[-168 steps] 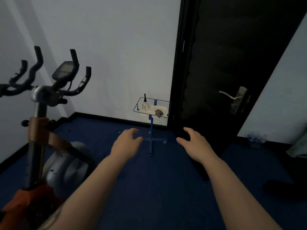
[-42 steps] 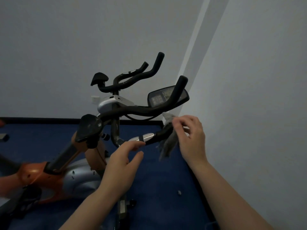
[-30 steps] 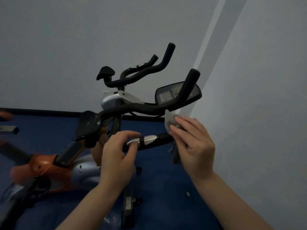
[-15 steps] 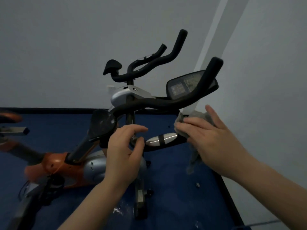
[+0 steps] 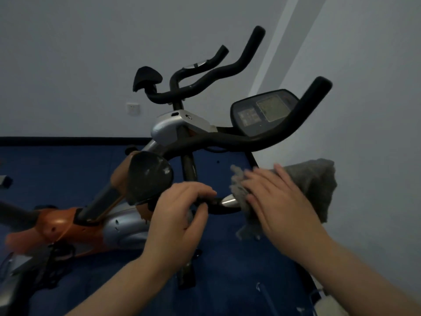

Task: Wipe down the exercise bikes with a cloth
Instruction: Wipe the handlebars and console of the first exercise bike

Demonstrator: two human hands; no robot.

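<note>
While the left hand (image 5: 180,215) curls its fingers round the lower handlebar (image 5: 224,208) at frame centre, the right hand (image 5: 278,201) lays near-straight, close-set fingers on the grey cloth (image 5: 316,185) draped over that bar's right end. The bar's long axis runs left to right. The exercise bike (image 5: 168,128) has upper horns pointing to the upper right, with the console (image 5: 264,112) between them.

No text is legible; markings on the console (image 5: 262,112) of the exercise bike (image 5: 173,126) are too blurred to read.
</note>
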